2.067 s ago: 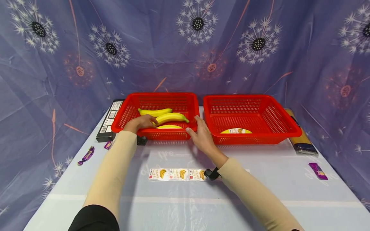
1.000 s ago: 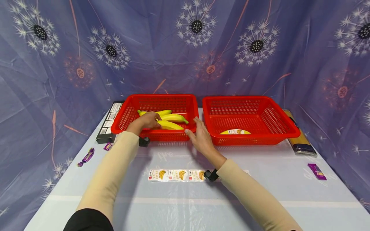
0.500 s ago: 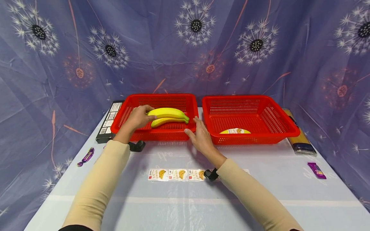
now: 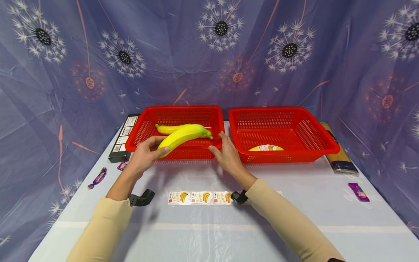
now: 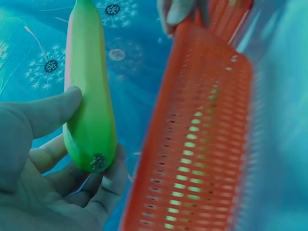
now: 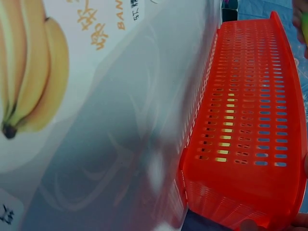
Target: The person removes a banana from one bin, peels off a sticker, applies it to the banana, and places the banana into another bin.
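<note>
My left hand point(image 4: 145, 154) grips a yellow banana point(image 4: 181, 137) by its lower end, thumb on top, tilted over the front rim of the left red basket point(image 4: 196, 154). In the left wrist view the banana point(image 5: 89, 86) stands upright in the hand, beside the basket wall. Another banana point(image 4: 165, 129) lies in that basket, partly hidden behind the held one; a further green stem tip point(image 4: 209, 135) peeks out. My right hand point(image 4: 229, 154) rests at the basket's front right corner, fingers extended along the side and thumb at the front.
A second red basket point(image 4: 284, 157) stands to the right, with a labelled banana point(image 4: 267, 148) inside. A strip of banana stickers point(image 4: 203, 198) lies in front, partly under the right wrist. Purple-wrapped candies point(image 4: 98, 177), a black box point(image 4: 122, 140) and a yellow packet point(image 4: 342, 160) flank the baskets.
My left hand has reached in among the bananas, taken hold of one and lifted it toward the front left, over the rim. My right hand stays at the basket corner.
</note>
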